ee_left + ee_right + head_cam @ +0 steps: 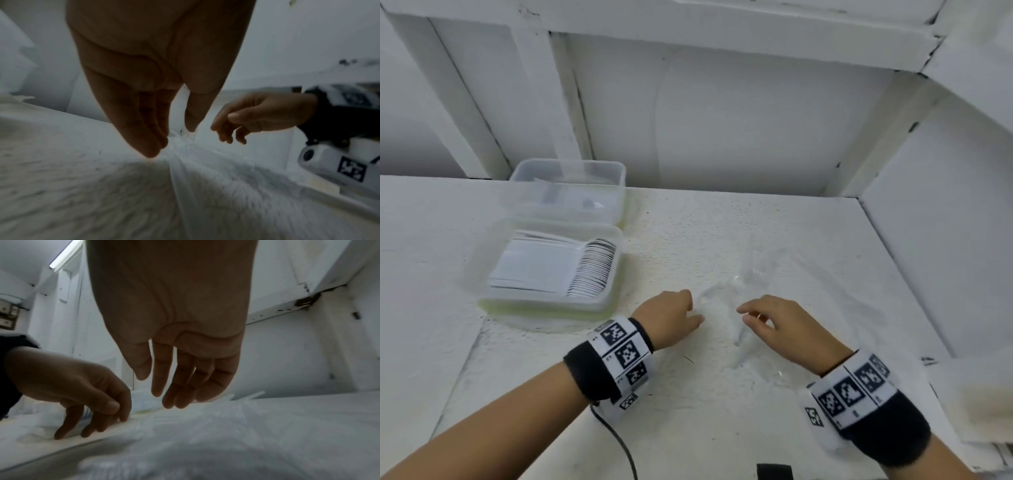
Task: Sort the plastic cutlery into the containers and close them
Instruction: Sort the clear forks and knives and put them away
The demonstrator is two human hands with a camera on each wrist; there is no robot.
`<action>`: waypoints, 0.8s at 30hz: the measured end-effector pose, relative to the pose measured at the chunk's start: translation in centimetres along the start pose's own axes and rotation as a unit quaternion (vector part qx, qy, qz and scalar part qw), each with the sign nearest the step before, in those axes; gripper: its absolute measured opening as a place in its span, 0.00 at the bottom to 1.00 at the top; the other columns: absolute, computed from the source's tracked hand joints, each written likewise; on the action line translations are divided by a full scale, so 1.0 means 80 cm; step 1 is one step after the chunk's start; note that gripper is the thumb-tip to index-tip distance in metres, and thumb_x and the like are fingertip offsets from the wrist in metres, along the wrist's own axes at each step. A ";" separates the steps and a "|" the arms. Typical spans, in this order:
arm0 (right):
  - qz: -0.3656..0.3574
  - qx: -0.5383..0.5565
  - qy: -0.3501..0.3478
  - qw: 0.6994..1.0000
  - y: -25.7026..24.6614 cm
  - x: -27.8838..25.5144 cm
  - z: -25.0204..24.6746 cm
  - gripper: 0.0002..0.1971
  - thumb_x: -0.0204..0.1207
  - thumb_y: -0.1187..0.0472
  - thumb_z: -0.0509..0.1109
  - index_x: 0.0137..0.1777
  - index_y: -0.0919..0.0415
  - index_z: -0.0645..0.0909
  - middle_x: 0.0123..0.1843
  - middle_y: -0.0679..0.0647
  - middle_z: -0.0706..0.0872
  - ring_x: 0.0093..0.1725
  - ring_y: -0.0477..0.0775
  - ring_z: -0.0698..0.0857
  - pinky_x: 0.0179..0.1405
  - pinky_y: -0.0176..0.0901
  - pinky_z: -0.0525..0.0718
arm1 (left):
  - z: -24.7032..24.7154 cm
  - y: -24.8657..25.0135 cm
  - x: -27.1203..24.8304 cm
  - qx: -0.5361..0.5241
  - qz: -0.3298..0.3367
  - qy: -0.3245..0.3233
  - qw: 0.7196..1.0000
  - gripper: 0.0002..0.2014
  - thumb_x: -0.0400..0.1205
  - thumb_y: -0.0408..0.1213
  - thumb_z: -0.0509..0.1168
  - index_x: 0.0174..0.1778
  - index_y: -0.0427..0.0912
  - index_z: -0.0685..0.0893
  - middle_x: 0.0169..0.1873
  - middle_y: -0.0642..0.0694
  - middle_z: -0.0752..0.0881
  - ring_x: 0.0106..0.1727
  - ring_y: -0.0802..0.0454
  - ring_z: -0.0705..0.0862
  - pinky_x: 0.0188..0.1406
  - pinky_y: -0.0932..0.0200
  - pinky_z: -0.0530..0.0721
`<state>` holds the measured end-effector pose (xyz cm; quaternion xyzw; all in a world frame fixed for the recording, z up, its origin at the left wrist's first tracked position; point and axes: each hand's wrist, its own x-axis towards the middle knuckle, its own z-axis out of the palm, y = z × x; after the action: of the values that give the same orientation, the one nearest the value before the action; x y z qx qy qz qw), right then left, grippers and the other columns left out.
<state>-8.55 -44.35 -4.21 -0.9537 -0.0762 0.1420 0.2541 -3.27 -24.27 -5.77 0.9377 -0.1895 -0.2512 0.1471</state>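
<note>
Head view: a loose, blurred heap of clear plastic cutlery (pixel 726 308) lies on the white table (pixel 808 246) between the 2 hands. The left hand (pixel 667 317) sits at the heap's left edge, fingers curled down; the right hand (pixel 774 323) hovers just right of it, fingers relaxed and slightly bent. Well to the left stand 2 clear containers: the near container (pixel 551 270), holding a neat row of cutlery, and the far container (pixel 571 192) behind it.

Left wrist view: the left hand's fingertips (pixel 152 149) and thumb close together on the clear pieces (pixel 183 144), pinching them. The right hand is near, touching nothing.

Right wrist view: the right hand's fingers (pixel 180 386) hang loosely spread above the heap, holding nothing.
</note>
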 end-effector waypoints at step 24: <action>0.206 0.029 0.059 0.976 0.053 0.073 -0.045 0.16 0.77 0.57 0.69 0.31 0.62 0.71 0.30 0.54 0.74 0.30 0.50 0.73 0.27 0.35 0.68 | 0.001 -0.012 -0.014 -0.263 -0.073 0.137 0.952 0.07 0.84 0.35 0.55 0.53 0.42 0.76 0.40 0.46 0.84 0.37 0.57 0.79 0.33 0.63 0.74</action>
<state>-1.62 -48.38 -4.69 -0.9479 0.1414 0.1368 0.2505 -3.94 -22.93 -5.70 0.9025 -0.0261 -0.1712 0.3942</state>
